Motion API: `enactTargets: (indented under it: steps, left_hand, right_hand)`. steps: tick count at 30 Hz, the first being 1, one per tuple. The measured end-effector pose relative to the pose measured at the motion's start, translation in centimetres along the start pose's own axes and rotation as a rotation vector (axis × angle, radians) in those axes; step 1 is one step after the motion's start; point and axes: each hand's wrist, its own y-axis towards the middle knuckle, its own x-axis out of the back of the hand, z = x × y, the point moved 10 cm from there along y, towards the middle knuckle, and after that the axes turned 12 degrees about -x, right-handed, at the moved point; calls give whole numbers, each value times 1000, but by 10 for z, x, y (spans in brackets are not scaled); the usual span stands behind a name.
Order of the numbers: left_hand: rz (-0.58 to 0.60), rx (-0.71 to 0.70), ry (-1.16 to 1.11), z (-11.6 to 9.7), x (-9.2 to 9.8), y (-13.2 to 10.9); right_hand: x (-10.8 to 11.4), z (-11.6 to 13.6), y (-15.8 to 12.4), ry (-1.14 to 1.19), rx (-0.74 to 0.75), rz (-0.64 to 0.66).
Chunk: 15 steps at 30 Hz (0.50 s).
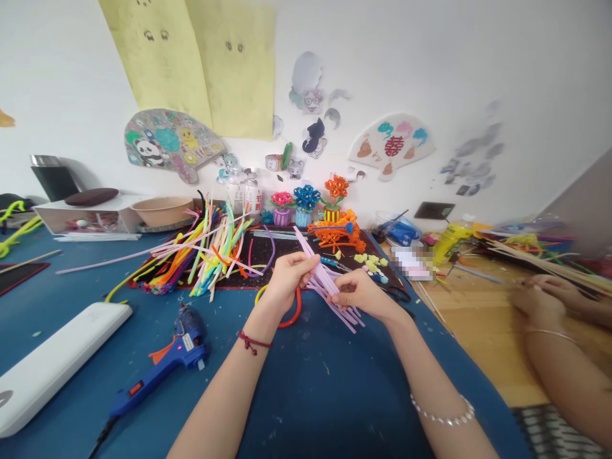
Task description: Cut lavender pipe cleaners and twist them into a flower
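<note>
A bundle of lilac pipe cleaners (324,280) slants between my two hands above the blue mat. My left hand (292,274) pinches it near the upper part, with thumb and fingers closed. Lower down, my right hand (356,292) has its fingers closed round the same bundle, and the loose ends fan out below it. Behind the hands lie orange pipe cleaner pieces (338,234) and small pale yellow-green pieces (370,261). A red pipe cleaner (292,317) curves beneath my left wrist.
A blue hot glue gun (165,360) and a white lamp-like bar (60,363) lie at the left. Multicoloured pipe cleaners (215,245) heap up behind. Pipe cleaner flower pots (306,207) stand by the wall. Another person's hands (540,299) are at the right, over a wooden table (482,331).
</note>
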Motion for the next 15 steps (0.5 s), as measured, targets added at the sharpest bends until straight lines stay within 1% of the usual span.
enactTargets:
  steps: [8, 12, 15]
  left_hand:
    - [-5, 5, 4, -2, 1, 0]
    - [-19, 11, 7, -1, 2, 0]
    - [-26, -4, 30, -2, 4, 1]
  right_hand:
    - [3, 7, 0, -58, 39, -79]
    - [7, 9, 0, -93, 50, -141]
    - [7, 9, 0, -94, 50, -127]
